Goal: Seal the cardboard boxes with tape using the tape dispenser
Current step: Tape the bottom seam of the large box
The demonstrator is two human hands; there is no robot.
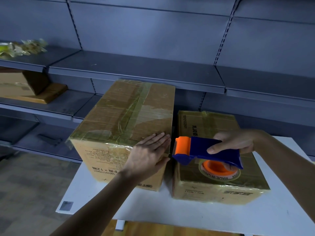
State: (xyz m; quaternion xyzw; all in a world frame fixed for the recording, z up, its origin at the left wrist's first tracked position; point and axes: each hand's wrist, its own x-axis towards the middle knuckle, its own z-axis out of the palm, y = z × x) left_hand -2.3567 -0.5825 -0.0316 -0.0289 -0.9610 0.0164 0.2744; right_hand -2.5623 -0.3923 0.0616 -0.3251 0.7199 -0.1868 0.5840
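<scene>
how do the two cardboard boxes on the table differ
The left box is taller and bigger than the right box. The left hand lies flat on the left box's near right corner; the right hand holds the tape dispenser over the right box. Both are brown cardboard with tape across the top, side by side on the white table.

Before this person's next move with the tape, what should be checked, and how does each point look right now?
1. Left hand steadying the larger box: ok, it lies flat on the near right corner.
2. Right hand gripping the tape dispenser: ok, fingers are wrapped round it.
3. Tape roll loaded: ok.
4. Cutter end near the larger box's right edge: ok.
5. Tape end stuck to the box: cannot tell.
6. Larger box and smaller box sitting on the table: ok.
</scene>
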